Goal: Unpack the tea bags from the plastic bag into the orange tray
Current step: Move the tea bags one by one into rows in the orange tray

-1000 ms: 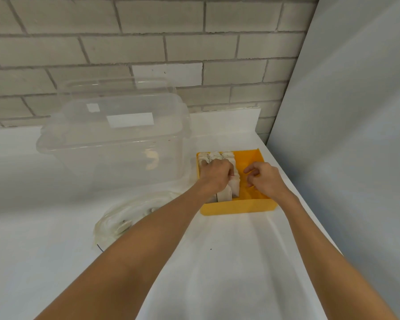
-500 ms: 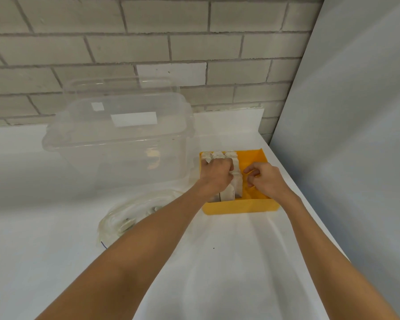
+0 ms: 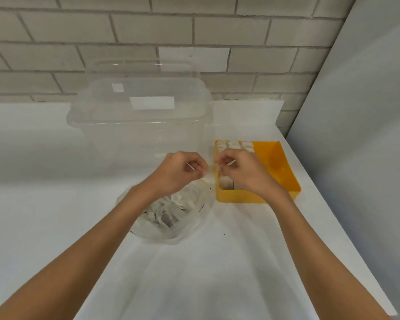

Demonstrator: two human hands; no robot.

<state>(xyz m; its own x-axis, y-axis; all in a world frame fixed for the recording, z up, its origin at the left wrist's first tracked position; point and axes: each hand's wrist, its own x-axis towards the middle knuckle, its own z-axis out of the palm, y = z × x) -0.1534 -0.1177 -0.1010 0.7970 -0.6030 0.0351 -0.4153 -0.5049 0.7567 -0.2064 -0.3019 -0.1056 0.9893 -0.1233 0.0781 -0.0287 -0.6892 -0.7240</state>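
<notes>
The clear plastic bag (image 3: 185, 227) lies on the white table just left of the orange tray (image 3: 280, 167), with several tea bags (image 3: 169, 215) heaped inside it. My left hand (image 3: 179, 173) and my right hand (image 3: 239, 173) each pinch the bag's thin upper edge, fingers closed, a small gap between them. The right hand hovers over the tray's left side. A row of tea bags (image 3: 234, 145) stands packed along the tray's left part; its right part is bare orange.
A large clear plastic box (image 3: 139, 130) stands directly behind the bag, with a clear lid (image 3: 143, 68) leaning on the brick wall behind it. A grey panel (image 3: 360, 139) borders the table on the right, close to the tray.
Both hands have left the tea bags in the tray and moved left to the plastic bag's edge. The bag now sits nearer the tray, its top lifted.
</notes>
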